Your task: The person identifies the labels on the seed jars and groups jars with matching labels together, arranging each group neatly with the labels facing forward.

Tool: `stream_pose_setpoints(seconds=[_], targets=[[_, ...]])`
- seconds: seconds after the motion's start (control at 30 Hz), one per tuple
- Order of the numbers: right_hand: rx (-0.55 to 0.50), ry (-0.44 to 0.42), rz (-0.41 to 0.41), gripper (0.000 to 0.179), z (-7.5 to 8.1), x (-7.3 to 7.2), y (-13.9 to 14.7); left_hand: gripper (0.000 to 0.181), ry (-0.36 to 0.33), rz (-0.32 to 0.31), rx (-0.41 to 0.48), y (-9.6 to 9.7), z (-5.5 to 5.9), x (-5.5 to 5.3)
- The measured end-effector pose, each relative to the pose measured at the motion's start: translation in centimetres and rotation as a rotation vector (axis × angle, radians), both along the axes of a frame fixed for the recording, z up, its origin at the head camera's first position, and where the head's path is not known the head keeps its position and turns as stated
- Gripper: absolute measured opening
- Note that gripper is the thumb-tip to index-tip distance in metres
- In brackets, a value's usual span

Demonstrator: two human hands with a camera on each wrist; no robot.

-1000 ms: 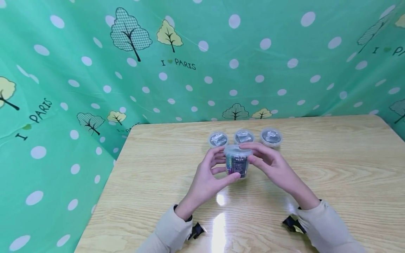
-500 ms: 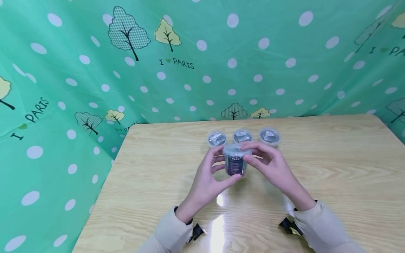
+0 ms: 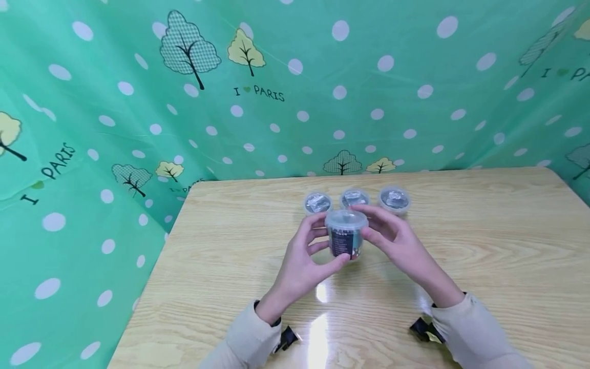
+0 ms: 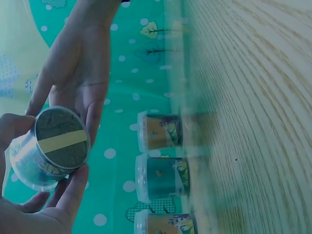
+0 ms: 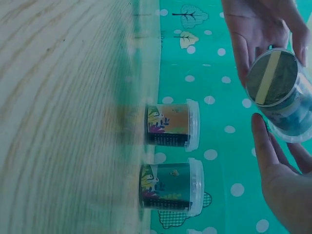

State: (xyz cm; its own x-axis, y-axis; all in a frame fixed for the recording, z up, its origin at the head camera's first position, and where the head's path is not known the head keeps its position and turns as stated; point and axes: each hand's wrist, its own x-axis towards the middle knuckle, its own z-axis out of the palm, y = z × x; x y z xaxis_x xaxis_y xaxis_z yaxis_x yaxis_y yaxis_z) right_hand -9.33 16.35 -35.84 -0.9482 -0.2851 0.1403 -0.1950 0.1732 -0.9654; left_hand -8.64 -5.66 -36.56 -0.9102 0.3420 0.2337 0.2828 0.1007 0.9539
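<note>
A small lidded plastic tub (image 3: 345, 241) with a dark printed label is held above the table. My left hand (image 3: 301, 264) grips its side, with thumb in front and fingers round the far side. At the lid's right, my right hand (image 3: 392, 238) holds the tub with bent fingers behind the lid and thumb near its rim. Seen from below in the left wrist view, the tub's base (image 4: 62, 158) is dark with a pale yellow strip across it. In the right wrist view, one right fingertip (image 5: 257, 119) shows close beside the tub; contact there is unclear.
Behind the hands, three similar lidded tubs (image 3: 318, 203) stand in a row near the back of the wooden table (image 3: 221, 246). A green dotted curtain (image 3: 276, 138) hangs behind and to the left. Black wrist gear (image 3: 287, 338) shows by the sleeves.
The tub has turned in the hands, so a different part of its label faces me. My right index finger has shifted from the lid's top toward its far edge.
</note>
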Motion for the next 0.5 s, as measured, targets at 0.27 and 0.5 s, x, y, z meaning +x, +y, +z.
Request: stream_pose_setpoints(seconds=[0.27,0.5], targets=[[-0.016,-0.028,-0.001,0.044,-0.01,0.07,0.22,0.077,0.016,-0.024,-0.002,0.35,-0.23,0.09],[-0.009,-0.045,-0.031,0.043,0.12,0.04,0.02,0.082,0.049,-0.009,-0.033,0.48,-0.33,0.17]])
